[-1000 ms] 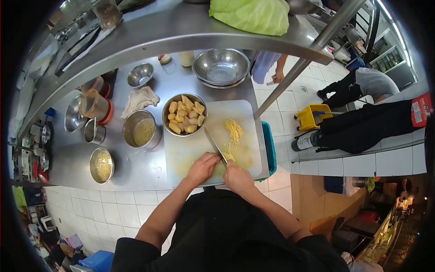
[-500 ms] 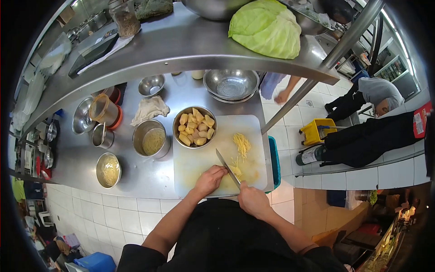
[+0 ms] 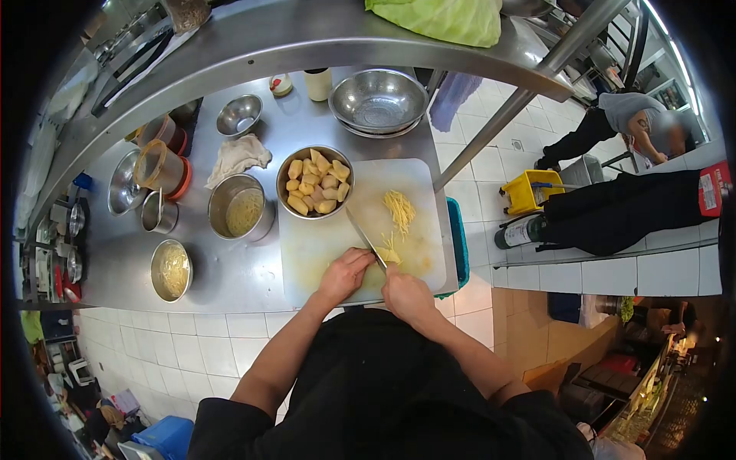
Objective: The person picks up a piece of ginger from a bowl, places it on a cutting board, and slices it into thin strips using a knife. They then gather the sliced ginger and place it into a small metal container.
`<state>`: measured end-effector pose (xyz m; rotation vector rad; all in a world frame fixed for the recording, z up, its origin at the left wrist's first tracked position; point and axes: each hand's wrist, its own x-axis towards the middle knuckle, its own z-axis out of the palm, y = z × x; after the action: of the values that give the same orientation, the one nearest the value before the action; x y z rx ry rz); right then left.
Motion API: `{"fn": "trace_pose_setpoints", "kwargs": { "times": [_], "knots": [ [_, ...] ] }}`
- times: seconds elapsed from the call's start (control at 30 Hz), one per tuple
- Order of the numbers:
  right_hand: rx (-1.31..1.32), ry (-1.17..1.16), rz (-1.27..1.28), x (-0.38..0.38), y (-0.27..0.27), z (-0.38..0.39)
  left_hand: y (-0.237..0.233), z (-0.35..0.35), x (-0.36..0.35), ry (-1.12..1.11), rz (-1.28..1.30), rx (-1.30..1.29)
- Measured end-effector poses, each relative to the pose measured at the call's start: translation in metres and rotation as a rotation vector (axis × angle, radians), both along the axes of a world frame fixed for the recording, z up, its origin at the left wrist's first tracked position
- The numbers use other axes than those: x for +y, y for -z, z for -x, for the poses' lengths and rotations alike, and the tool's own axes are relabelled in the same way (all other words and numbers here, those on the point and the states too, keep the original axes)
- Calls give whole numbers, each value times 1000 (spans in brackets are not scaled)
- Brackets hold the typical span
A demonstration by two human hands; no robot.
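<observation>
My right hand [image 3: 408,295] grips the handle of a kitchen knife [image 3: 365,233], its blade slanting up and left over the white cutting board [image 3: 314,245]. Against the blade's left side, my left hand [image 3: 345,276] has its fingers curled and pressed down; whatever lies under them is hidden. Thin yellow slices [image 3: 390,250] lie right of the blade. Farther back on the board is a pile of fine yellow strips [image 3: 399,211]. At the board's upper left stands a metal bowl [image 3: 281,182] full of peeled, pale-yellow chunks [image 3: 316,188].
Left of the board are a pot [image 3: 264,218] and a small bowl [image 3: 187,287], both holding pale strips in liquid. A cloth [image 3: 236,159] and stacked metal bowls [image 3: 416,103] sit behind. Overhead runs a steel shelf [image 3: 307,52] with a cabbage [image 3: 448,17]. A co-worker [image 3: 625,111] bends at right.
The view has shifted, so the counter sits higher and slightly left. Both hands and the knife remain at the same part of the board. The forearm beyond the counter has left view; the co-worker changed posture.
</observation>
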<state>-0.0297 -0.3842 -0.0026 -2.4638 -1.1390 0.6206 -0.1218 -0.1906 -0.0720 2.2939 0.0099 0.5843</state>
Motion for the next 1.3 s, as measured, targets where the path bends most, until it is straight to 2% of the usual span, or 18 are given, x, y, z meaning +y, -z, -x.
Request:
{"fn": "trace_pose_setpoints", "kwargs": {
  "times": [0.07,0.23,0.27,0.37,0.67,0.77,0.87,1.07,1.3],
  "knots": [
    [39,4,105,6,-30,-5,2,2,0,0,-6,8],
    [70,-20,110,-14,-70,4,5,2,-2,-22,-15,-5],
    [79,-15,122,-15,-71,5,5,2,-2,-19,-23,4],
    [34,16,16,-3,3,6,3,2,-1,-14,-28,6],
    [86,-9,117,-16,-75,6,9,3,-4,-32,-9,16],
    [53,15,72,-8,-24,10,6,3,-2,-29,-21,13],
    [63,21,80,10,-15,-1,5,1,-1,-23,-38,1],
    [70,-7,86,-14,-64,3,6,3,-3,-42,-58,8],
    [110,-9,78,-21,-61,7,6,3,-2,-34,-62,9]
  ]
}}
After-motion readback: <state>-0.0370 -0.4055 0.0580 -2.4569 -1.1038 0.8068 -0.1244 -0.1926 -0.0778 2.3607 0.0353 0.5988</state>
